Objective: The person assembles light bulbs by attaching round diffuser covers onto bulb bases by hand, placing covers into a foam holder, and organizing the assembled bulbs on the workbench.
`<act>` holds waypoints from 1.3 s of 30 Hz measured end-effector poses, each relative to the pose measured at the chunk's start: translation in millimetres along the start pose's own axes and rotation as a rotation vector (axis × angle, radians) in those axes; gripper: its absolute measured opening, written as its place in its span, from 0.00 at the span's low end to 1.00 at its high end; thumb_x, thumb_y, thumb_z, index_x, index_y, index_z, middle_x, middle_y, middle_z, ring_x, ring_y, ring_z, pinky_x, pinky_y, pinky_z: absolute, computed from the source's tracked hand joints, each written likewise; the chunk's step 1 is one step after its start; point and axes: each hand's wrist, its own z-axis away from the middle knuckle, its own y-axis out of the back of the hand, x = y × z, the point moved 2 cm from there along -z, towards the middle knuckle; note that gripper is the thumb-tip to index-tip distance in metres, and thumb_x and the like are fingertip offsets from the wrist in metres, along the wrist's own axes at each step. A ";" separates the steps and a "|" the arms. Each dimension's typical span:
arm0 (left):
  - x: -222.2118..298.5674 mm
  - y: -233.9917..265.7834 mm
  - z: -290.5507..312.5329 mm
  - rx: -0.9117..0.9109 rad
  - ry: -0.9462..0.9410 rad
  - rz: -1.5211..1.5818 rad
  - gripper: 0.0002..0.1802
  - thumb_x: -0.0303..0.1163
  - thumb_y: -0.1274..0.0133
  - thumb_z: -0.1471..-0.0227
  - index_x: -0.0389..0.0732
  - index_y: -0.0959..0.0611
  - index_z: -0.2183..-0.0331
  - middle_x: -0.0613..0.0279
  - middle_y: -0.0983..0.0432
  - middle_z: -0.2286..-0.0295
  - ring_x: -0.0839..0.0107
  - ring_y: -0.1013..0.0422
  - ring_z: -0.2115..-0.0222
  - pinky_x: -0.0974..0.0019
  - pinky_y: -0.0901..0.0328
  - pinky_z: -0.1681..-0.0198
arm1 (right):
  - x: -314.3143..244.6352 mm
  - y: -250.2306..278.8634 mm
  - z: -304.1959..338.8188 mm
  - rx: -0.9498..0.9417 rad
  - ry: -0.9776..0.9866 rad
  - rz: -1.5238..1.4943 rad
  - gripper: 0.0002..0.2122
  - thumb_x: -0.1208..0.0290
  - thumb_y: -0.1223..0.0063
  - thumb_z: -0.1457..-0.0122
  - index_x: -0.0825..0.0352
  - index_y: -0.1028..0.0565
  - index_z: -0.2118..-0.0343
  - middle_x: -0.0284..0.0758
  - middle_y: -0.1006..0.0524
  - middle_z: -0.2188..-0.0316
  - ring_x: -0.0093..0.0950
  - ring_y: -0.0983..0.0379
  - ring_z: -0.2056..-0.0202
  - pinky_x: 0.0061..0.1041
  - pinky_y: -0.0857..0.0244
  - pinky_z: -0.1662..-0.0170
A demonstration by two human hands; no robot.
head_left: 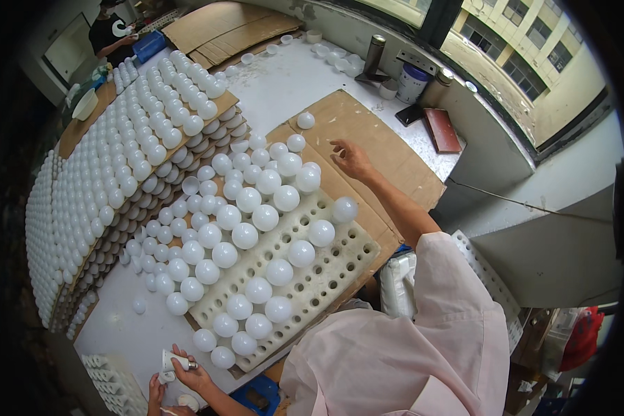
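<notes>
Past pink shirt (pixel 395 357), holding right grip (pixel 353 161) out, loosely spread, pinching nothing; spotting globes (pixel 279 272) below it, probably perched on block (pixel 319 288) against rolling; can't tell left grip.

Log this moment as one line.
right hand: extended over cardboard, seemingly empty | nearest: lone white globe | holed tray: partly covered by white globes | far left: stacked boards bearing globes

No text is legible; print on the bucket (pixel 412 84) is too small.
</notes>
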 end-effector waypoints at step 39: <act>-56.5 -230.7 155.0 -1.005 0.426 -0.610 0.25 0.27 0.40 0.66 0.28 0.25 0.61 0.57 0.23 0.68 0.74 0.27 0.74 0.71 0.31 0.71 | -101.4 -23.1 197.1 -0.837 -0.043 -1.161 0.40 0.69 0.33 0.62 0.62 0.42 0.43 0.36 0.31 0.52 0.28 0.35 0.49 0.30 0.42 0.46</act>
